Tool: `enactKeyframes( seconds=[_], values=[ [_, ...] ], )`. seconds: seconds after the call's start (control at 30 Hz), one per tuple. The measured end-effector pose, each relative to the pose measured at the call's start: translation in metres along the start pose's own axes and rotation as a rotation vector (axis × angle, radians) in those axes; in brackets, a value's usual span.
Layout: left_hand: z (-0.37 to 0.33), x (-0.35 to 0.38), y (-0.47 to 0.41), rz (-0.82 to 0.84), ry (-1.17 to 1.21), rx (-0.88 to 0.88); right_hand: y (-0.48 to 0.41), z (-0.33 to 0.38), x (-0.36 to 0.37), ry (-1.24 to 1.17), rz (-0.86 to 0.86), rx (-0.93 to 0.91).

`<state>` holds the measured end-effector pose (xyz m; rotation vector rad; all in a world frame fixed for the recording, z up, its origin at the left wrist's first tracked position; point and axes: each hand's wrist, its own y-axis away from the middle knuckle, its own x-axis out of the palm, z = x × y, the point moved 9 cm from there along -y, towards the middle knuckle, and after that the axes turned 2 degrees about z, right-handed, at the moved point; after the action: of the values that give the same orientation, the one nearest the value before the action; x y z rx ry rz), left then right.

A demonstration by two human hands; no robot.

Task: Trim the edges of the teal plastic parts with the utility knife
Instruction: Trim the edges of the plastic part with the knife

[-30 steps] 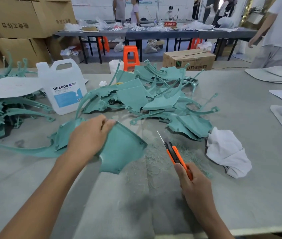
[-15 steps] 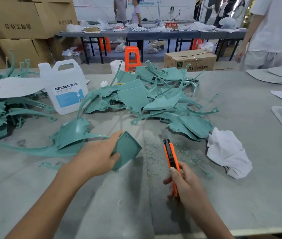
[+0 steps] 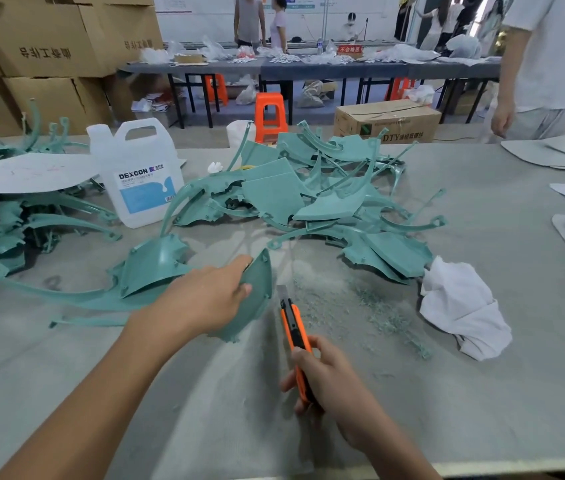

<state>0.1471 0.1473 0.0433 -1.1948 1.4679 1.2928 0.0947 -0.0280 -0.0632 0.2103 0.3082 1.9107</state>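
the left hand (image 3: pixel 212 299) grips 1 teal part (image 3: pixel 258 303) near the middle of the surface (image 3: pixel 482 393), thumb on its face, fingers curled over its upper edge, so the part stands tilted on edge. the right hand (image 3: pixel 329 379) is closed round the orange knife (image 3: pixel 293 322), its blade out and just beside the part's right edge; contact cannot be told. teal shavings (image 3: pixel 371 306) lie right of the blade, a white cloth (image 3: pixel 461 310) beyond them. a heap of parts (image 3: pixel 308 195) sits toward the far edge. a white jug (image 3: pixel 139 174) stands upright at far left, contents not visible. a closed cardboard box (image 3: pixel 388 121) sits past the far edge.
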Motion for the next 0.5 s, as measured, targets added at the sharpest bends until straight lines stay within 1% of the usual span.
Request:
enactKeyframes(
  seconds=[0.13, 0.2, 0.27, 0.37, 0.5],
  values=[
    [0.003, -0.003, -0.006, 0.058, 0.094, -0.026, -0.006, -0.002, 0.011, 0.08, 0.058, 0.029],
    [0.002, -0.004, -0.006, 0.092, 0.142, -0.019, -0.009, -0.003, 0.015, 0.124, 0.07, 0.038],
    [0.001, -0.006, -0.005, 0.091, 0.169, 0.003, -0.011, -0.007, 0.018, 0.142, 0.077, 0.056],
    [0.005, -0.008, -0.006, 0.053, 0.169, 0.016, -0.012, -0.009, 0.021, 0.155, 0.08, 0.047],
    [0.012, -0.008, -0.004, 0.039, 0.077, -0.041, -0.016, -0.008, 0.022, 0.205, 0.051, -0.032]
  ],
)
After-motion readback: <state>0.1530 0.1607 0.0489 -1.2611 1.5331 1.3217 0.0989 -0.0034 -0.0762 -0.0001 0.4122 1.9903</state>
